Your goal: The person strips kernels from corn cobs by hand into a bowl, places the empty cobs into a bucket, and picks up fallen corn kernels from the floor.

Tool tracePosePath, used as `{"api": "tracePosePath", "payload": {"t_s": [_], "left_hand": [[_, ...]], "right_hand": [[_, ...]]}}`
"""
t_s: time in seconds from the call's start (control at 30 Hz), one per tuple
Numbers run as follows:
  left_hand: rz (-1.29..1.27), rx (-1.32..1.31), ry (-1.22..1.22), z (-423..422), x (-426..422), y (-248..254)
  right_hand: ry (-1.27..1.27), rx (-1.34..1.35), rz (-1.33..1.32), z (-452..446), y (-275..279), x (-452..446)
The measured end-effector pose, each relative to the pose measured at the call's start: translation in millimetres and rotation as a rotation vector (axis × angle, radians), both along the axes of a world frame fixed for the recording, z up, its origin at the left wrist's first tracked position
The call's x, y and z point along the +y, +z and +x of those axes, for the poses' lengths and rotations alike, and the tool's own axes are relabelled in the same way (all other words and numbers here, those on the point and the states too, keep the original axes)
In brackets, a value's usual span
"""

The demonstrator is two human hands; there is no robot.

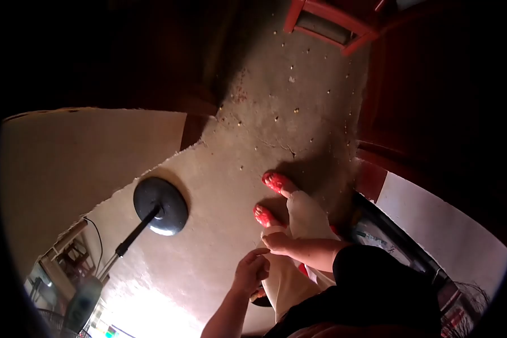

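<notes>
My left hand point(252, 271) is in front of my legs, its fingers mostly curled and one reaching toward the other hand. Just beyond it, my right hand point(275, 243) is closed over the light trousers point(310, 219), its fingertips pressed together. The two hands almost touch. Whatever either hand may hold is too small or hidden to make out. Behind my left wrist, a dark rounded thing point(260, 302) with something orange-brown on it shows only in part. Red shoes point(276, 181) are on my feet on the concrete floor.
At left stands a fan with a round black base point(160, 205) and a slanting pole point(130, 235). A red wooden stool point(332, 22) is at the top. Small pale bits lie scattered across the floor point(287, 101). A dark-framed glass object point(377, 231) leans at right.
</notes>
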State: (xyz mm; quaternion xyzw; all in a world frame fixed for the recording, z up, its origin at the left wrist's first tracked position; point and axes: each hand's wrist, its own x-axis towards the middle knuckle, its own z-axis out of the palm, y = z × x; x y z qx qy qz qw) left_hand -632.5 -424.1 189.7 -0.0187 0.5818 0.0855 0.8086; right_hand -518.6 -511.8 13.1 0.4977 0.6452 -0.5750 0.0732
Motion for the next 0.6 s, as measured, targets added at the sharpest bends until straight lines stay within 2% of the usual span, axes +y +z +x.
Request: {"api": "tracePosePath", "payload": {"t_s": [0.1, 0.2, 0.23, 0.3, 0.33, 0.37, 0.4, 0.47, 0.5, 0.53, 0.57, 0.6], "left_hand": [[0.057, -0.031, -0.037, -19, -10, 16], [0.118, 0.03, 0.029, -44, -26, 51], [0.127, 0.075, 0.008, -51, -32, 66], [0.104, 0.055, 0.047, -66, -46, 88], [0.108, 0.087, 0.025, -66, -47, 102], [0.121, 0.113, 0.001, -63, -47, 112], [0.117, 0.062, -0.002, -67, -49, 108], [0.146, -0.011, 0.011, -48, -31, 123], [0.138, -0.047, 0.037, -36, -18, 133], [0.139, -0.057, 0.016, -26, -4, 132], [0.15, -0.058, 0.008, -9, 15, 144], [0.218, -0.018, -0.054, 15, 40, 161]], "right_hand": [[-0.146, 0.049, 0.164, -5, -12, -7], [-0.136, 0.07, 0.236, 3, -2, -14], [-0.143, 0.096, 0.223, 8, 8, -8], [-0.418, 0.222, 0.233, 31, 51, 15], [-0.537, 0.205, 0.287, 45, 78, 30], [-0.614, 0.281, 0.466, 66, 99, 44], [-0.757, 0.194, 0.378, 85, 126, 57], [-0.855, 0.071, 0.615, 139, 158, 78], [-0.901, -0.004, 0.641, 168, 172, 86], [-1.009, -0.003, 0.528, 194, 162, 86], [-1.133, -0.097, 0.565, 214, 172, 88], [-1.046, -0.27, 0.371, 246, 184, 98]]}}
